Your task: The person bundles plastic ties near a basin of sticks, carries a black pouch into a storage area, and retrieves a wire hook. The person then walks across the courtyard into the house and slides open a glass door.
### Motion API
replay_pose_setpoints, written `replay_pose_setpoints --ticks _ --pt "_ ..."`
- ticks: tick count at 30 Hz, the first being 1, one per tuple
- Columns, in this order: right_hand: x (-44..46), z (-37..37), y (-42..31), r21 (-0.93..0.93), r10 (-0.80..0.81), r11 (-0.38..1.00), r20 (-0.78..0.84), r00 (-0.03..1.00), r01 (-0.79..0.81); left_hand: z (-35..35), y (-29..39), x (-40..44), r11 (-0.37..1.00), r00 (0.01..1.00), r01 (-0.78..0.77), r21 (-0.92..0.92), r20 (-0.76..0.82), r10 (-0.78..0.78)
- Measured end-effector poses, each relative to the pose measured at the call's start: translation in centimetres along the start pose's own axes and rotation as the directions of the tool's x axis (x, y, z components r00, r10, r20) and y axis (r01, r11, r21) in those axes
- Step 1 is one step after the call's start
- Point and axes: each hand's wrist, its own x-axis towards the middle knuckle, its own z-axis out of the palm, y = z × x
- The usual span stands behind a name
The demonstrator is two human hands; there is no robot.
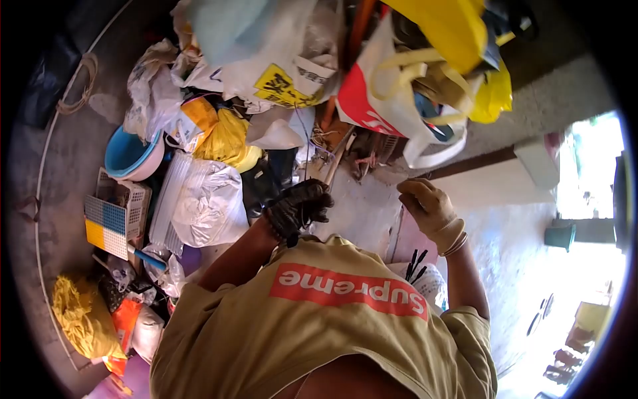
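Note:
My left hand, in a dark glove, is raised in front of my chest with its fingers curled closed. A thin dark strand runs down to the top of this glove; whether the fingers grip it is not clear. To the right, my right hand wears a cream glove with its cuff at the wrist. Its fingers are bent and pinched together, and anything between them is too small to make out. The hands are apart. Below them is my tan shirt with a red printed band.
Plastic bags and a blue-and-pink basin crowd the left, beside a white basket. A white-and-red bag and a yellow bag are at the top. A green bucket stands at the bright right side.

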Motion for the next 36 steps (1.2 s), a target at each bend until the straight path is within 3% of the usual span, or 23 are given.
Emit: replay_pose_setpoints --ticks 3,5,12,14,18,21,25,27,28,29,30,31,33,34,35,36 --pt "-3.4 -1.1 2.3 0.034 0.092 0.995 0.044 0.995 -0.093 3.1 -1.7 1.0 0.999 0.999 0.036 -0.036 -0.032 -0.037" --pt "-5.3 -1.5 3.6 0.034 0.166 0.985 0.101 0.981 -0.170 4.6 -2.6 1.4 0.985 0.989 0.115 -0.127 0.103 -0.103" --pt "-9.2 -3.1 6.8 0.043 0.283 0.952 0.246 0.927 -0.302 8.7 -6.5 4.7 0.947 0.959 0.244 -0.208 0.194 -0.205" --pt "-9.6 -3.1 7.3 0.053 0.318 0.938 0.266 0.910 -0.343 9.1 -7.3 6.1 0.893 0.905 0.347 -0.286 0.354 -0.238" --pt "-10.2 -1.4 9.2 0.010 0.413 0.898 0.334 0.848 -0.441 9.5 -8.0 8.2 0.870 0.871 0.415 -0.264 0.392 -0.297" --pt "-10.1 -0.1 10.4 -0.007 0.474 0.856 0.409 0.780 -0.517 9.8 -7.5 10.2 0.759 0.790 0.555 -0.341 0.504 -0.351" --pt "-9.8 -0.9 11.5 0.060 0.542 0.762 0.485 0.686 -0.645 10.7 -6.7 14.0 0.758 0.781 0.596 -0.266 0.412 -0.469" --pt "-10.1 -1.6 12.2 0.040 0.599 0.727 0.452 0.661 -0.686 9.8 -7.6 16.2 0.811 0.802 0.583 -0.046 0.192 -0.565" --pt "-10.2 -2.4 12.6 0.019 0.599 0.737 0.444 0.666 -0.676 9.8 -8.1 16.8 0.840 0.833 0.541 0.046 0.109 -0.542" --pt "-10.6 -3.1 12.9 -0.006 0.601 0.747 0.435 0.671 -0.665 9.2 -8.7 17.6 0.810 0.809 0.576 0.111 0.068 -0.584" --pt "-11.4 -3.5 13.4 0.108 0.595 0.714 0.425 0.682 -0.691 8.6 -9.3 18.0 0.802 0.804 0.582 0.136 0.048 -0.592" --pt "-12.3 -4.2 13.7 0.109 0.607 0.708 0.411 0.680 -0.698 8.5 -9.7 18.4 0.795 0.802 0.586 0.160 0.029 -0.597" --pt "-14.2 -5.6 14.4 0.159 0.571 0.757 0.312 0.759 -0.634 6.9 -10.9 20.2 0.738 0.742 0.663 0.124 0.020 -0.670" --pt "-15.2 -6.2 14.9 0.182 0.547 0.782 0.262 0.795 -0.597 6.0 -11.6 21.2 0.694 0.688 0.715 0.090 0.089 -0.720" --pt "-16.5 -6.9 15.6 0.185 0.550 0.780 0.253 0.796 -0.598 5.9 -12.3 21.8 0.643 0.629 0.764 0.058 0.157 -0.761" --pt "-17.8 -7.7 16.6 0.012 0.640 0.733 0.327 0.695 -0.680 6.0 -13.6 22.5 0.656 0.661 0.747 0.111 -0.015 -0.750"
